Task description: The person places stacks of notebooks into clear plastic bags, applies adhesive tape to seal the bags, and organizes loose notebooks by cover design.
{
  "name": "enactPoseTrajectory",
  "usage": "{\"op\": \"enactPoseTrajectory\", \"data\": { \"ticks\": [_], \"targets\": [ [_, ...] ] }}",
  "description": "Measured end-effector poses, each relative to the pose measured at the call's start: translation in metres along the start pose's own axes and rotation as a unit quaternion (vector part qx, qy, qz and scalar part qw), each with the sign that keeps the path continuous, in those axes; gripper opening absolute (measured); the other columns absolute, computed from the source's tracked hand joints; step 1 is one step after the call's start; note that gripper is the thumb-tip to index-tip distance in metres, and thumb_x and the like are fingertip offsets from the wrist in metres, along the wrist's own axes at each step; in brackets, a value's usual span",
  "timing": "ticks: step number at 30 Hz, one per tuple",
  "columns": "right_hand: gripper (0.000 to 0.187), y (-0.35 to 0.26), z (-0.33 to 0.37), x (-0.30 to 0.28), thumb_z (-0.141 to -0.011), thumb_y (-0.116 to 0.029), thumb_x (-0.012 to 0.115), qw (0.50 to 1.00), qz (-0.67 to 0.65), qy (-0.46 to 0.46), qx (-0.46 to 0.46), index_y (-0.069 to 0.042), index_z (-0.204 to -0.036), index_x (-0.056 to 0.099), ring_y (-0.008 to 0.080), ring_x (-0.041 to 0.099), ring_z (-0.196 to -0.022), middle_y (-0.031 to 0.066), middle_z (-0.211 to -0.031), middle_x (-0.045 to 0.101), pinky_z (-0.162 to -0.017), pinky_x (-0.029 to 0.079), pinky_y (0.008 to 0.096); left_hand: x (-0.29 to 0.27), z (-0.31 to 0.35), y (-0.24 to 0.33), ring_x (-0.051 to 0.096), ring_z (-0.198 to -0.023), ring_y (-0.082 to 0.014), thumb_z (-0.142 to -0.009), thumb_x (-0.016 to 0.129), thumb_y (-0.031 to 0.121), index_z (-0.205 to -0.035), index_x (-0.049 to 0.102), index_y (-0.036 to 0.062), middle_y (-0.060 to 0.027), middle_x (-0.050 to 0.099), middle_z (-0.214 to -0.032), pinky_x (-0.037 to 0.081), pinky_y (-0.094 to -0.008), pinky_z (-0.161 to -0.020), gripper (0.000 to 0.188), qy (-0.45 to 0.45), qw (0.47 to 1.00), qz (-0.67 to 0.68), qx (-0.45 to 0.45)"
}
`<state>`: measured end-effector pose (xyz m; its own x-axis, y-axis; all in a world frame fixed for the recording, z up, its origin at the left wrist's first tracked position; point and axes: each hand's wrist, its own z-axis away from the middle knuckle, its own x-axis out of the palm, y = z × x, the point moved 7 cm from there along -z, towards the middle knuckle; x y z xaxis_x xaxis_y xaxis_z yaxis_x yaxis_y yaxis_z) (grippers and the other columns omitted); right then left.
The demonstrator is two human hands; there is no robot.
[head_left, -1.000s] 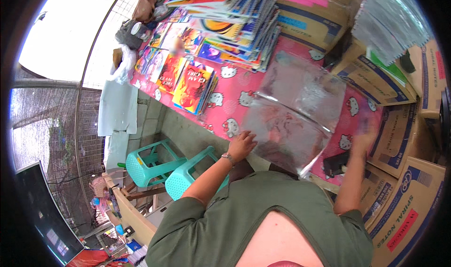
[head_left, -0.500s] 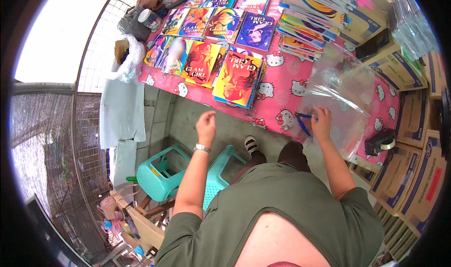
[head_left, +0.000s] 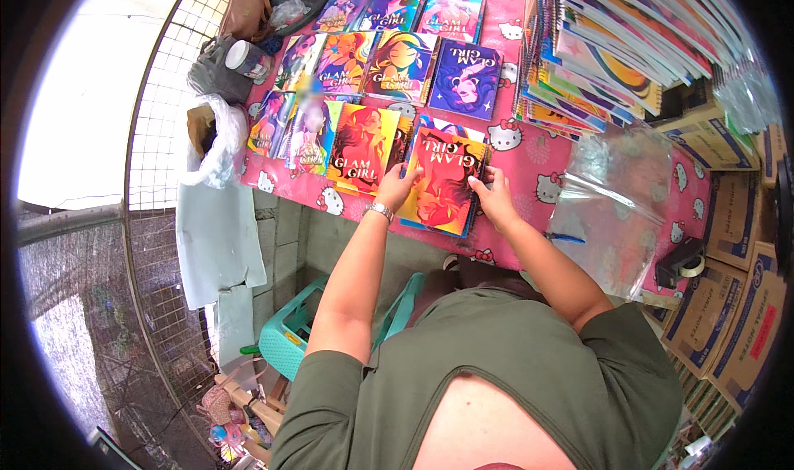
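Observation:
At the front of the table lies a small stack of spiral notebooks (head_left: 440, 190), the top one with a red and yellow illustrated cover turned upside down to me. My left hand (head_left: 399, 187) grips its left edge, thumb on the cover. On the opposite edge, beside the wire binding, my right hand (head_left: 494, 200) holds with bent fingers and the thumb near the cover. Some fingertips are hidden. Left of the stack is another red and yellow notebook (head_left: 362, 147), close to my left hand. A blue-handled tool (head_left: 567, 238) lies right of my right forearm, which partly hides it.
More notebooks (head_left: 403, 63) lie in rows on the pink patterned tablecloth (head_left: 529, 160). Tall notebook piles (head_left: 595, 48) stand at the back right. Clear plastic sheets (head_left: 608, 214), a tape dispenser (head_left: 682, 263) and cardboard boxes (head_left: 703, 305) are at right; a green stool (head_left: 285, 338) is below.
Both hands have come to the notebook stack and taken hold of its sides. My right hand has left the blue-handled tool on the table. The view has shifted nearer the table.

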<state>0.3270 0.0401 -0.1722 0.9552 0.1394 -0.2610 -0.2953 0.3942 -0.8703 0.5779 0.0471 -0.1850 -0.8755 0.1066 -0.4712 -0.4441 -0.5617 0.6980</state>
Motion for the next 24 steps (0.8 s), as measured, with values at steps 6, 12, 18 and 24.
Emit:
{"op": "enactPoseTrajectory", "data": {
  "ticks": [6, 12, 18, 24],
  "targets": [
    [0.061, 0.022, 0.011, -0.012, -0.083, -0.020, 0.071, 1.000, 0.004, 0.021, -0.004, -0.001, -0.129, 0.036, 0.0259, 0.057, -0.108, 0.0182, -0.118, 0.057, -0.095, 0.044, 0.0370, 0.034, 0.024, 0.010, 0.055, -0.113, -0.0387, -0.076, 0.074, 0.048, -0.128, 0.048, -0.0062, -0.0254, 0.055, -0.125, 0.043, -0.0405, -0.098, 0.079, 0.015, 0.977, -0.174, 0.122],
    [0.065, 0.036, 0.013, -0.024, -0.084, -0.017, 0.070, 0.998, -0.038, -0.001, 0.048, -0.004, -0.134, 0.031, 0.0235, 0.057, -0.107, 0.0163, -0.121, 0.057, -0.094, 0.045, 0.0355, -0.095, -0.022, 0.003, 0.043, -0.127, -0.0400, -0.080, 0.070, 0.034, -0.136, 0.047, 0.0066, -0.0249, 0.048, -0.136, 0.032, -0.0454, -0.108, 0.066, 0.304, 0.916, -0.193, 0.178],
    [0.061, 0.046, 0.009, -0.026, -0.087, -0.015, 0.067, 0.997, -0.036, -0.005, 0.062, -0.004, -0.136, 0.033, 0.0205, 0.056, -0.108, 0.0126, -0.121, 0.057, -0.095, 0.044, 0.0339, -0.076, -0.032, -0.027, 0.006, -0.143, -0.0471, -0.080, 0.054, 0.068, -0.153, 0.019, 0.0248, -0.0314, 0.003, -0.154, 0.006, -0.0582, -0.113, 0.092, 0.161, 0.888, -0.423, 0.075],
    [0.057, 0.039, 0.012, -0.025, -0.088, -0.014, 0.067, 0.997, -0.026, 0.014, 0.076, -0.005, -0.135, 0.035, 0.0186, 0.054, -0.110, 0.0101, -0.122, 0.057, -0.097, 0.042, 0.0333, -0.083, -0.037, -0.031, 0.003, -0.143, -0.0466, -0.081, 0.052, 0.069, -0.153, 0.014, 0.0252, -0.0303, 0.000, -0.155, 0.004, -0.0598, -0.113, 0.093, 0.175, 0.904, -0.379, 0.097]
  ]
}}
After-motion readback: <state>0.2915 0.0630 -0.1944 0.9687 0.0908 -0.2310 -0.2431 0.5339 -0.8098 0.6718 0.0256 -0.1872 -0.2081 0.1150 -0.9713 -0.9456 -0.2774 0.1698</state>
